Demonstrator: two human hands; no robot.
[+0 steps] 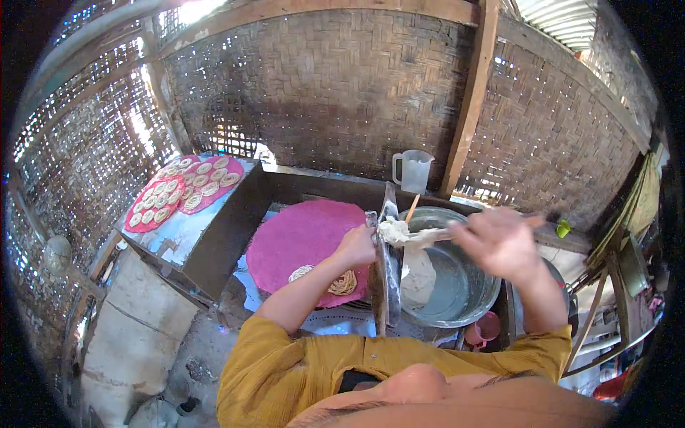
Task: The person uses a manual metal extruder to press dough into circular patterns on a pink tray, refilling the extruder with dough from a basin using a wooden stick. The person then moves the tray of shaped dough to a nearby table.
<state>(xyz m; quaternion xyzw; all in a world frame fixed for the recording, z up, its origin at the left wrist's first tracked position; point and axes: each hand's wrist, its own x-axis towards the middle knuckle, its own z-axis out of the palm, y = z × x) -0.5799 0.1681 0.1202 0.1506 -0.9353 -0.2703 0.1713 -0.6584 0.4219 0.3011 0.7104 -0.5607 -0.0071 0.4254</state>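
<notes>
Head view: beside a large metal basin (457, 285) holding pale dough (417, 274), a round pink mat (303, 239) lies just left, carrying a coil of dough strands (342, 283). Upright against the basin's left rim stands a metal press (385, 264); the left hand (357, 246) is closed around it. Above the basin, the blurred right hand (499, 242) grips a wooden stick (435, 234).

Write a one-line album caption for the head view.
Left hand steadies an upright metal press while the right hand loads dough above a basin.
</notes>
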